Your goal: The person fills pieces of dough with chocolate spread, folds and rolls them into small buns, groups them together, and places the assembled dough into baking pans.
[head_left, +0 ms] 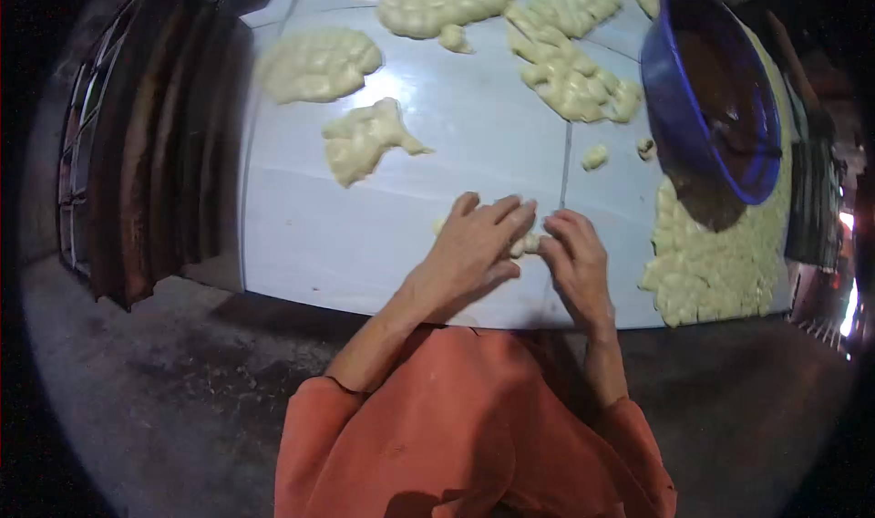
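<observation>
Near the front edge of the white tiled table point(292, 244), a small piece of pale yellow dough point(525, 244) lies between my hands. My left hand point(478, 240) curls over it from the left, fingers bent and covering most of it. From the other side my right hand point(579, 255) pinches its right end between thumb and fingers. How far the piece reaches under my left palm is hidden. Beyond my left hand rests a loose, irregular slab of the same dough point(365, 142). A small lump point(594, 158) sits beyond my right hand.
Larger dough slabs point(319, 65) spread over the table's far side, with another point(574, 80) right of them. At the right, a purple-blue basin point(670, 89) with a dark brown inside stands tilted beside a broad dough sheet point(711, 276). Dark wooden slats point(173, 153) border the left.
</observation>
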`<state>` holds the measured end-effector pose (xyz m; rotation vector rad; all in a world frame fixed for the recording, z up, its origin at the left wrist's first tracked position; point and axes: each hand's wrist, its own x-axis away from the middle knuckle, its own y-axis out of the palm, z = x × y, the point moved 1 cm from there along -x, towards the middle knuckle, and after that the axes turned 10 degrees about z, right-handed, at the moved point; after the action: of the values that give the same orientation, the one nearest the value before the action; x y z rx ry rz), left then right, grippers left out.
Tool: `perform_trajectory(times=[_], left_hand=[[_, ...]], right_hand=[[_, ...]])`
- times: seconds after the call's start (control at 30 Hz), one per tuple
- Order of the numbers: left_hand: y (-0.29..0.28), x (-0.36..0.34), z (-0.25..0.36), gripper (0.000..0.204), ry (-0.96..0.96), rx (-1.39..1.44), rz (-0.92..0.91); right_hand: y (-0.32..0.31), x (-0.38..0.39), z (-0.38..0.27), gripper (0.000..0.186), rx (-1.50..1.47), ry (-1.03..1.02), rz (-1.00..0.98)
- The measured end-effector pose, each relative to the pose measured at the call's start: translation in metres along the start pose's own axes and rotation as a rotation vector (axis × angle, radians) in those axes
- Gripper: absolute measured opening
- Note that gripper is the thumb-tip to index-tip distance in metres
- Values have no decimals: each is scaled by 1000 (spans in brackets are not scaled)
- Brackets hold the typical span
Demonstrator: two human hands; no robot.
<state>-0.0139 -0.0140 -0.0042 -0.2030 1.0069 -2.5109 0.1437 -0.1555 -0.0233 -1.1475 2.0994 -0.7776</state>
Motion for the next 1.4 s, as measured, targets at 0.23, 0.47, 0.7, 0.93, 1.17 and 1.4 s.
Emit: perform_trajectory(times=[0.23,0.47,0.7,0.93,1.17,1.4], left_hand=[[-43,18,-70,60,-105,-76,558],[-106,10,-131,67,-226,-281,656],[-114,17,-156,68,-235,-123,583],[-118,3,-149,75,-214,-29,551],[-122,-10,-147,76,-165,19,451],[-116,-12,-154,63,-126,-11,434]], right_hand=[[49,-100,-47,30,-241,174,-82],[132,-175,-75,71,99,-399,-119],[150,-189,-63,28,-234,-189,-369],[137,-189,-83,29,-984,665,-282],[135,-184,-89,39,43,-282,-206],[142,-172,-76,19,-927,613,-300]])
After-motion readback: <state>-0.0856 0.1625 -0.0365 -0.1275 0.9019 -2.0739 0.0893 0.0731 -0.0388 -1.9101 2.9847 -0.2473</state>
